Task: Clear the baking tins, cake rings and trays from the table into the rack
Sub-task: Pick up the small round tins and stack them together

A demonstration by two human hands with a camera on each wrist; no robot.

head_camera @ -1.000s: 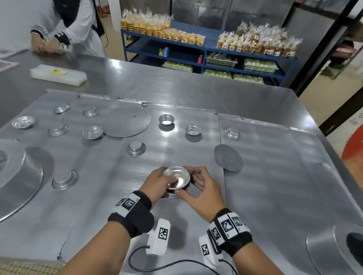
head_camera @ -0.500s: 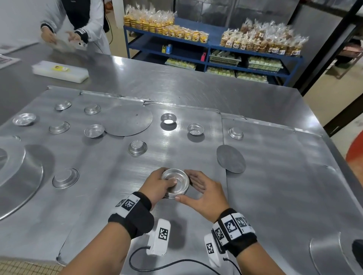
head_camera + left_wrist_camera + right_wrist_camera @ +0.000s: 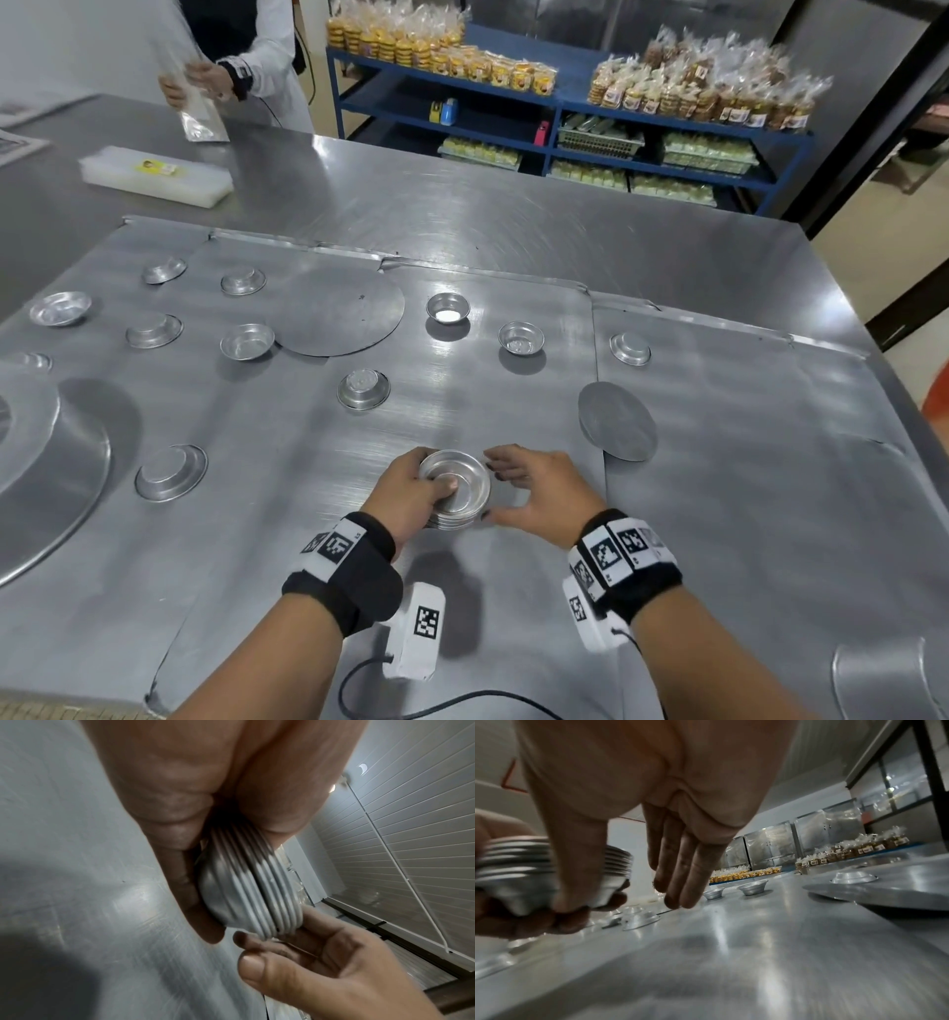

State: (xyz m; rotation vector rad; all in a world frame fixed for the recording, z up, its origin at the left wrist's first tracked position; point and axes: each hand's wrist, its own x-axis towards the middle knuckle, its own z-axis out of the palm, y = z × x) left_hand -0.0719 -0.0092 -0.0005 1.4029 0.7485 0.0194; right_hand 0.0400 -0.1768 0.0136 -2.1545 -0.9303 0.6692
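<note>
A stack of several small round aluminium tins (image 3: 454, 488) (image 3: 257, 894) (image 3: 513, 870) sits in my left hand (image 3: 426, 478), thumb inside the top tin and fingers (image 3: 190, 902) curled under the bottom one, just above the steel table (image 3: 513, 231). Just right of the stack is my right hand (image 3: 500, 491), its fingers (image 3: 680, 878) straight and its thumb close to the lowest tin. More single tins lie loose further out: one upside down (image 3: 363, 389), two upright (image 3: 448, 308) (image 3: 521, 337), another upside down (image 3: 630, 348).
Several more small tins (image 3: 171, 473) lie at the left near a large upturned pan (image 3: 46, 462). Two flat discs (image 3: 339, 311) (image 3: 618, 421) rest on the metal sheets. A person (image 3: 241, 67) and a plastic box (image 3: 154, 174) are far left; blue shelves (image 3: 565, 118) stand behind.
My right hand's fingers have come off the stack and straightened out beside it. My left hand keeps hold of the stack, which has barely moved.
</note>
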